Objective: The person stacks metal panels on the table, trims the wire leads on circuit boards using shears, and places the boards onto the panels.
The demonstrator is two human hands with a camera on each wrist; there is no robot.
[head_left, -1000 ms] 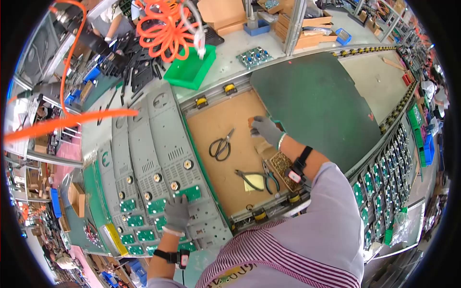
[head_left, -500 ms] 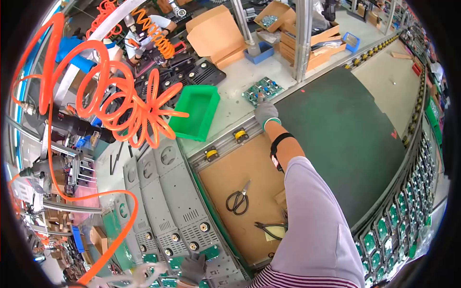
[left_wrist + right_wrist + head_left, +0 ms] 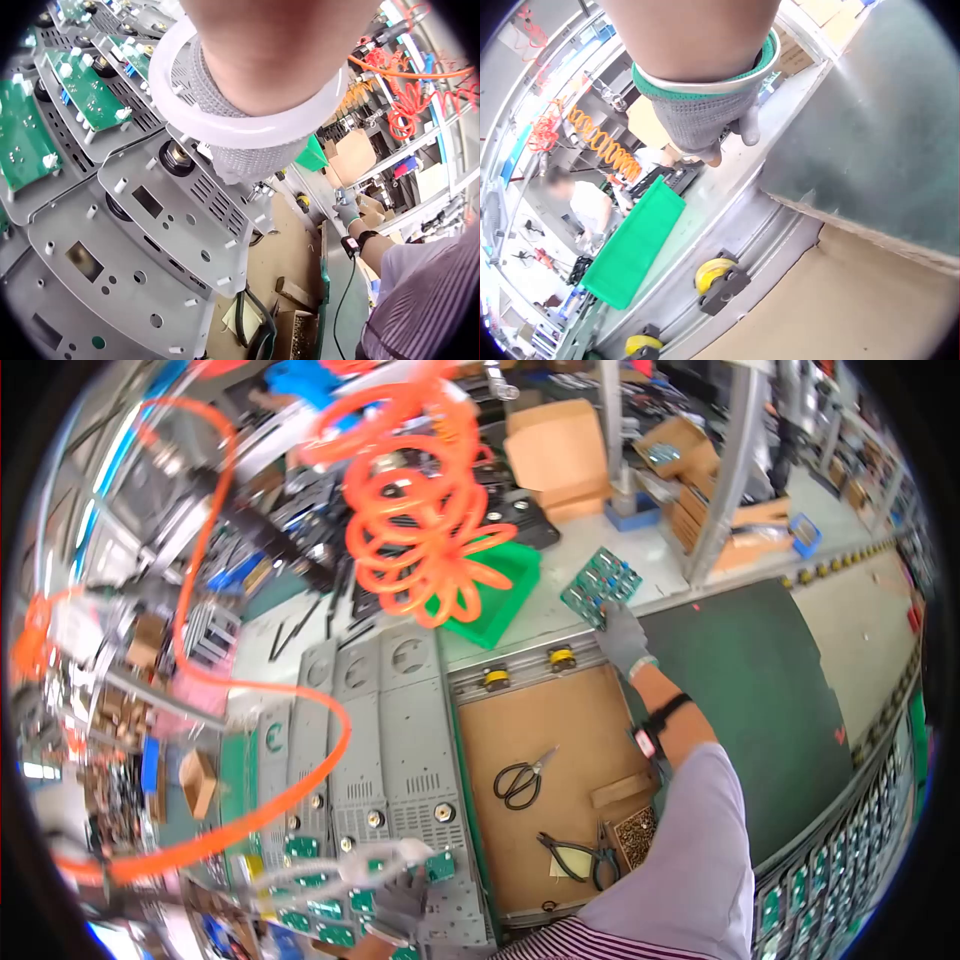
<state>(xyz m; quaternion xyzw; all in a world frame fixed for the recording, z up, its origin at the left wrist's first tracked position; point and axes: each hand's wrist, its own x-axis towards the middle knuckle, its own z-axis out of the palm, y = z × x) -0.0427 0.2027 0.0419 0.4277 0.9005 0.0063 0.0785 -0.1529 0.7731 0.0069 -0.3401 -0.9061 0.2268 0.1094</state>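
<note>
My gloved right hand [image 3: 625, 638] is stretched out to the back ledge and pinches the near edge of a green circuit board [image 3: 600, 588] full of components. In the right wrist view the thumb [image 3: 748, 129] shows below the cuff, and most of the board is hidden. My gloved left hand [image 3: 400, 900] is low over the grey metal plates [image 3: 405, 755], beside a small green circuit board [image 3: 440, 866]. A blurred pale hose [image 3: 370, 868] crosses in front of it. In the left wrist view the wrist hides its fingers, so I cannot tell their grip.
Scissors [image 3: 518, 786], pliers [image 3: 575, 860] and a box of small brass-coloured parts [image 3: 634, 835] lie on the brown board. Orange coiled hoses [image 3: 430, 530] hang before a green bin [image 3: 505, 610]. A dark green mat [image 3: 740, 690] covers the right.
My right hand has gone from the brown board to the back ledge and onto the circuit board, which now stands more tilted. My left hand stays by the plates; the head view has shifted.
</note>
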